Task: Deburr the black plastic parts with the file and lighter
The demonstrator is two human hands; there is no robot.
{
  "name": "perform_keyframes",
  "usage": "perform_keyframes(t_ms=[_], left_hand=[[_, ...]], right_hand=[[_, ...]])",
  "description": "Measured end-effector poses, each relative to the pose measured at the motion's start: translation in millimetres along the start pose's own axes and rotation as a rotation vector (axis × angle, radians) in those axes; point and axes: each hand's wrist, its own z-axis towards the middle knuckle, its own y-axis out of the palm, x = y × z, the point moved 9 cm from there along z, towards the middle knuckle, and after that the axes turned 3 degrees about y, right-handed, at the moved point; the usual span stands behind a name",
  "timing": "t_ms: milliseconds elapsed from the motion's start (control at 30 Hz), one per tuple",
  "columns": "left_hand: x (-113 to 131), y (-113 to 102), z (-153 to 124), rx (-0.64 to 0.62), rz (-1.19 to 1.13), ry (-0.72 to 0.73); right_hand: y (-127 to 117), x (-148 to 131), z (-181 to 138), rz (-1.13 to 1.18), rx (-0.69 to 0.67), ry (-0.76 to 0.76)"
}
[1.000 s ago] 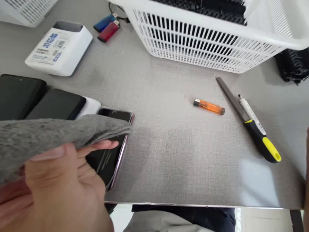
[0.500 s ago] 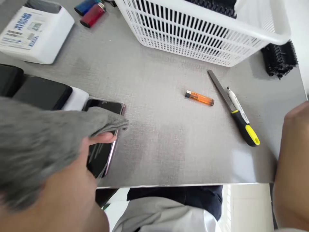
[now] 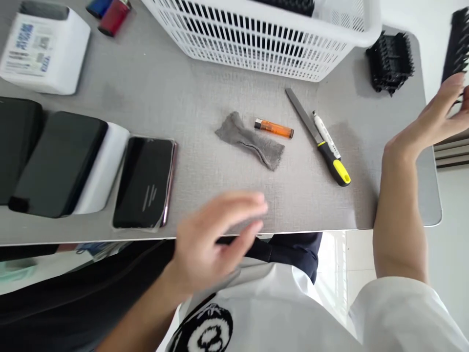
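Note:
My left hand (image 3: 216,230) hovers open over the near edge of the grey table (image 3: 190,98), fingers stretched out and holding nothing. A crumpled grey cloth (image 3: 251,141) lies on the table beyond it, touching an orange lighter (image 3: 274,128). My right hand (image 3: 434,117) is stretched out past the table's right edge, fingers spread toward a black ridged part (image 3: 458,44) at the frame's edge; whether it touches the part I cannot make out. A black phone (image 3: 144,182) lies face up to the left of my left hand.
A metal file with a black and yellow handle (image 3: 318,139) and a white pen (image 3: 326,134) lie right of the lighter. A white slatted basket (image 3: 264,34) stands at the back. More dark phones (image 3: 54,161), a white box (image 3: 42,49), two lighters (image 3: 110,11) and a black ridged block (image 3: 390,61) are around.
My left hand has let go of the grey cloth, which now lies by the orange lighter, and has drawn back to the near edge. My right arm has come in and reached right.

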Motion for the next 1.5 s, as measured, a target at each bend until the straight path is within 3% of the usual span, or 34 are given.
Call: perform_keyframes(t_ms=[67, 133, 167, 233, 300, 400, 433, 567, 667, 800, 867, 933, 967, 1067, 1100, 1133, 1167, 1267, 1300, 1333, 1433, 1500], left_hand=[[6.0, 41.6, -37.9, -0.314, -0.21, -0.065], [0.4, 91.3, -92.5, -0.681, -0.279, -0.22], [-7.7, 110.3, -118.3, -0.805, -0.26, -0.298], [-28.6, 136.2, -153.4, -0.926, -0.203, -0.398], [-54.3, 146.4, -163.9, -0.897, -0.165, -0.478], [-107.6, 117.7, -153.5, -0.469, 0.006, -0.755], [-117.0, 108.4, -150.4, -0.364, 0.034, -0.781], [-139.8, 96.5, -155.6, -0.277, -0.003, -0.855], [-143.2, 94.5, -166.8, -0.34, -0.035, -0.894], [-111.2, 123.4, -179.1, -0.743, -0.265, -0.709], [-109.8, 117.7, -179.1, -0.764, -0.164, -0.715], [-106.4, 99.4, -164.1, -0.649, -0.012, -0.693], [-95.0, 96.9, -155.6, -0.675, -0.008, -0.634], [-20.1, 104.5, -130.6, -1.009, -0.352, -0.31], [-1.6, 95.7, -110.6, -0.985, -0.392, -0.248], [8.3, 82.2, -83.0, -0.876, -0.375, -0.23], [9.2, 63.1, -50.1, -0.688, -0.331, -0.265], [-7.9, -10.2, 38.8, -0.007, -0.229, -0.38], [-15.9, -26.4, 60.1, 0.143, -0.22, -0.396], [-24.7, -33.6, 79.1, 0.214, -0.243, -0.407], [-51.3, -19.0, 122.5, 0.121, -0.363, -0.45], [-65.8, -15.4, 136.7, 0.154, -0.421, -0.473]], right_hand=[[-4.2, -11.5, -7.5, -0.019, 0.066, -0.026], [-3.5, -13.2, -12.8, -0.01, 0.085, 0.008], [-0.7, -12.6, -14.6, -0.013, 0.07, 0.024], [3.7, -10.4, -17.2, -0.016, 0.05, 0.052], [7.0, -7.3, -18.9, -0.005, 0.034, 0.086], [7.7, -4.9, -21.3, -0.012, 0.037, 0.135], [7.4, -4.7, -22.1, -0.024, 0.041, 0.148], [7.2, -3.4, -24.9, -0.052, 0.062, 0.183], [9.6, -3.7, -26.4, -0.005, 0.071, 0.195], [16.9, -20.1, -24.6, 0.093, -0.018, 0.138], [21.7, -40.0, -24.0, 0.121, -0.128, 0.048], [26.1, -64.3, -26.8, 0.134, -0.255, -0.052], [28.0, -76.6, -29.7, 0.137, -0.315, -0.096], [33.4, -111.3, -42.1, 0.15, -0.469, -0.209], [35.0, -120.7, -46.3, 0.152, -0.501, -0.234], [36.6, -129.1, -50.3, 0.155, -0.523, -0.254], [38.3, -136.9, -54.1, 0.162, -0.54, -0.273], [44.4, -159.8, -66.2, 0.228, -0.585, -0.349], [47.5, -166.4, -70.4, 0.245, -0.605, -0.373], [51.3, -172.2, -74.3, 0.25, -0.63, -0.392], [64.2, -186.1, -83.0, 0.241, -0.71, -0.456], [71.7, -192.3, -85.5, 0.236, -0.754, -0.528]])
